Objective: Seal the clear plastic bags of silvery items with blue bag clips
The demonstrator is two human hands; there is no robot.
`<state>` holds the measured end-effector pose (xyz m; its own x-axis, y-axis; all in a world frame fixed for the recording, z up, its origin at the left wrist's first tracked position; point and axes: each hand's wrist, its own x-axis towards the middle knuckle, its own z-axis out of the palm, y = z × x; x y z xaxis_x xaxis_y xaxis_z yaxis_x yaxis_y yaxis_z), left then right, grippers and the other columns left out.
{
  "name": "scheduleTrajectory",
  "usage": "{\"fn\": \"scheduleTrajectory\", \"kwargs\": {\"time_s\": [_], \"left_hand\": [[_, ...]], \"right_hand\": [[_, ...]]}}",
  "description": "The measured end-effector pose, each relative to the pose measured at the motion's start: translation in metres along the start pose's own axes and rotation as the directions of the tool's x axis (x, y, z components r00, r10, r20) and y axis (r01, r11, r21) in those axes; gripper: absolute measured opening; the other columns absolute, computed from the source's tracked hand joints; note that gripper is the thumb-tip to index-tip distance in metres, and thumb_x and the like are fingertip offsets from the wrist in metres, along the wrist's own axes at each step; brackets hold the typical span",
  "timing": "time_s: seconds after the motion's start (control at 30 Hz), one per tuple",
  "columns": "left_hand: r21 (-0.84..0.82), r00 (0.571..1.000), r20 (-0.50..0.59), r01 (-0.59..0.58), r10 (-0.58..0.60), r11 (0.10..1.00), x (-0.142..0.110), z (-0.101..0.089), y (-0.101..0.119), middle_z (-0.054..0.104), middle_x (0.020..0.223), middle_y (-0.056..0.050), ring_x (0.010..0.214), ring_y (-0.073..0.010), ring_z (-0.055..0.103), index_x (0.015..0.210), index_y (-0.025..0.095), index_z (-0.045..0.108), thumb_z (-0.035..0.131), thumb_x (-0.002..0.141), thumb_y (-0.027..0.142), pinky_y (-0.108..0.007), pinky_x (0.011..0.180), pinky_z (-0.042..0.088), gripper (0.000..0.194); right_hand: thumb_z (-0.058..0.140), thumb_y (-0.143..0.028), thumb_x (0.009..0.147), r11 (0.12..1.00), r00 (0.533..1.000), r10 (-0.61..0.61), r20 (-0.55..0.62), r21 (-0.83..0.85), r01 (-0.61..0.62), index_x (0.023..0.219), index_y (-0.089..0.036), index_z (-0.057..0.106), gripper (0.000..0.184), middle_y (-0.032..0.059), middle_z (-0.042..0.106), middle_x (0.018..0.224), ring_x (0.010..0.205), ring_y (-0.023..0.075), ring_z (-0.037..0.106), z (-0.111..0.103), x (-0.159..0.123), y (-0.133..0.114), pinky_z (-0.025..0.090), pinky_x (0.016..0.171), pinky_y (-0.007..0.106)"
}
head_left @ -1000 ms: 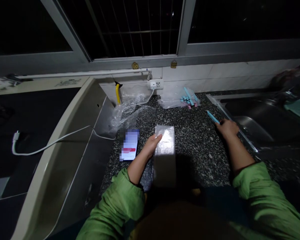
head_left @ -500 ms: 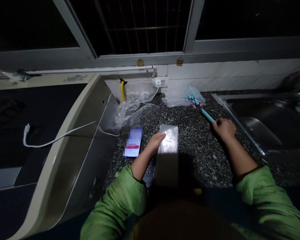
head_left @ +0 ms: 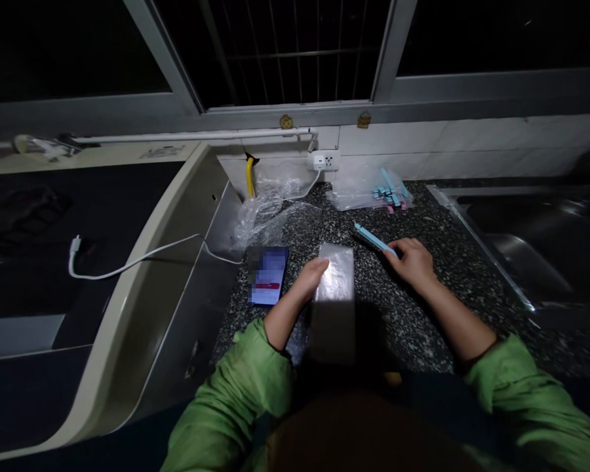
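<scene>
My left hand [head_left: 311, 278] grips the left edge of a shiny, pale plastic-wrapped package [head_left: 333, 301], thumb on top and the other fingers mostly hidden. The package lies lengthwise on the counter in front of me, its near half in shadow. In my right hand [head_left: 413, 262] is a long light-blue bag clip [head_left: 371, 237], pinched at its near end. Its far tip points up and left, beyond the package's upper right corner and apart from it. More blue and pink clips [head_left: 392, 190] lie in and by a clear plastic bag [head_left: 347, 195] near the wall.
A lit phone [head_left: 269, 275] lies left of the package. Crumpled clear plastic [head_left: 270, 206] lies behind it, near a yellow handle [head_left: 250, 176]. A white cable [head_left: 137, 257] crosses the beige-edged appliance [head_left: 122, 295]. The sink [head_left: 526, 255] is at right, the socket [head_left: 328, 160] on the wall.
My right hand has moved left with the blue clip, bringing it closer to the package. My left hand keeps its grip. The whole view has shifted slightly.
</scene>
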<state>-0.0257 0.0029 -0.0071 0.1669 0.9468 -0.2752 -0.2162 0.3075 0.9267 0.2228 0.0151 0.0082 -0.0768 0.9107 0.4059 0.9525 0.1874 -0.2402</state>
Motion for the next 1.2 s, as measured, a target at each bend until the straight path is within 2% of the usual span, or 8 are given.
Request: {"fn": "scheduleTrajectory", "kwargs": {"time_s": [0.07, 0.17, 0.3, 0.43, 0.6, 0.83, 1.07, 1.2], "left_hand": [[0.185, 0.984, -0.125, -0.106, 0.130, 0.977, -0.002, -0.007, 0.006, 0.057, 0.058, 0.000, 0.066, -0.0174, 0.053, 0.061, 0.017, 0.059, 0.066, 0.067, 0.039, -0.026, 0.066, 0.039, 0.023], [0.464, 0.899, -0.271, -0.192, 0.345, 0.865, -0.005, -0.019, 0.017, 0.054, 0.057, -0.001, 0.079, -0.0218, 0.054, 0.056, 0.020, 0.058, 0.064, 0.070, 0.028, -0.028, 0.078, 0.037, 0.017], [0.602, 0.858, -0.306, -0.162, 0.413, 0.782, -0.005, -0.028, 0.022, 0.048, 0.053, -0.001, 0.080, -0.0234, 0.052, 0.050, 0.021, 0.054, 0.063, 0.070, 0.022, -0.031, 0.085, 0.034, 0.022], [0.488, 0.911, -0.227, -0.200, 0.344, 0.850, 0.000, -0.025, 0.016, 0.053, 0.057, 0.000, 0.069, -0.0183, 0.050, 0.055, 0.018, 0.055, 0.060, 0.071, 0.029, -0.027, 0.071, 0.036, 0.020], [0.108, 0.998, -0.029, -0.050, 0.053, 0.993, 0.002, -0.013, 0.002, 0.057, 0.057, 0.002, 0.055, -0.0116, 0.048, 0.067, 0.014, 0.059, 0.065, 0.064, 0.043, -0.023, 0.057, 0.036, 0.029], [-0.090, 0.989, 0.141, 0.045, -0.032, 0.995, -0.002, -0.003, -0.003, 0.065, 0.064, -0.003, 0.060, -0.0153, 0.057, 0.076, 0.012, 0.063, 0.075, 0.052, 0.043, -0.026, 0.062, 0.040, 0.040], [-0.065, 0.990, 0.139, 0.037, -0.027, 0.997, 0.000, -0.004, -0.004, 0.065, 0.063, -0.002, 0.058, -0.0128, 0.055, 0.071, 0.012, 0.064, 0.075, 0.052, 0.037, -0.024, 0.060, 0.039, 0.033], [-0.053, 0.974, 0.211, 0.094, -0.081, 0.994, -0.004, -0.001, 0.001, 0.063, 0.057, -0.002, 0.053, -0.0125, 0.053, 0.064, 0.012, 0.064, 0.074, 0.051, 0.038, -0.023, 0.056, 0.037, 0.031]], "right_hand": [[0.047, -0.039, 0.083, 0.998, 0.999, -0.050, -0.015, 0.038, 0.051, 0.083, -0.019, 0.066, 0.028, 0.0076, 0.066, 0.079, 0.078, 0.0218, 0.054, 0.000, -0.003, -0.009, 0.040, 0.072, 0.032], [0.048, -0.038, 0.083, 0.993, 0.995, -0.097, -0.022, 0.069, 0.098, 0.083, -0.019, 0.066, 0.027, 0.0075, 0.065, 0.077, 0.078, 0.0216, 0.054, 0.000, -0.005, -0.019, 0.040, 0.072, 0.032], [0.049, -0.036, 0.083, 0.989, 0.992, -0.126, -0.030, 0.076, 0.128, 0.082, -0.018, 0.066, 0.025, 0.0075, 0.065, 0.076, 0.077, 0.0213, 0.055, 0.001, -0.006, -0.022, 0.040, 0.071, 0.031], [0.049, -0.037, 0.084, 0.977, 0.980, -0.172, -0.104, 0.110, 0.183, 0.081, -0.020, 0.065, 0.024, 0.0059, 0.065, 0.075, 0.074, 0.0203, 0.055, 0.002, -0.007, -0.021, 0.041, 0.069, 0.032], [0.052, -0.036, 0.085, 0.945, 0.944, -0.258, -0.204, 0.150, 0.291, 0.080, -0.020, 0.065, 0.021, 0.0049, 0.065, 0.073, 0.072, 0.0196, 0.055, 0.003, -0.010, -0.029, 0.042, 0.066, 0.032], [0.055, -0.033, 0.085, 0.890, 0.906, -0.358, -0.225, 0.213, 0.404, 0.081, -0.021, 0.064, 0.016, 0.0046, 0.066, 0.075, 0.071, 0.0184, 0.055, 0.004, -0.017, -0.046, 0.044, 0.066, 0.032], [0.057, -0.031, 0.084, 0.851, 0.873, -0.424, -0.242, 0.222, 0.475, 0.083, -0.020, 0.064, 0.013, 0.0053, 0.066, 0.077, 0.073, 0.0180, 0.055, 0.009, -0.021, -0.053, 0.045, 0.065, 0.031], [0.056, -0.030, 0.084, 0.839, 0.861, -0.449, -0.238, 0.219, 0.498, 0.084, -0.020, 0.064, 0.012, 0.0057, 0.065, 0.077, 0.073, 0.0180, 0.055, 0.011, -0.023, -0.052, 0.045, 0.065, 0.031]]}}
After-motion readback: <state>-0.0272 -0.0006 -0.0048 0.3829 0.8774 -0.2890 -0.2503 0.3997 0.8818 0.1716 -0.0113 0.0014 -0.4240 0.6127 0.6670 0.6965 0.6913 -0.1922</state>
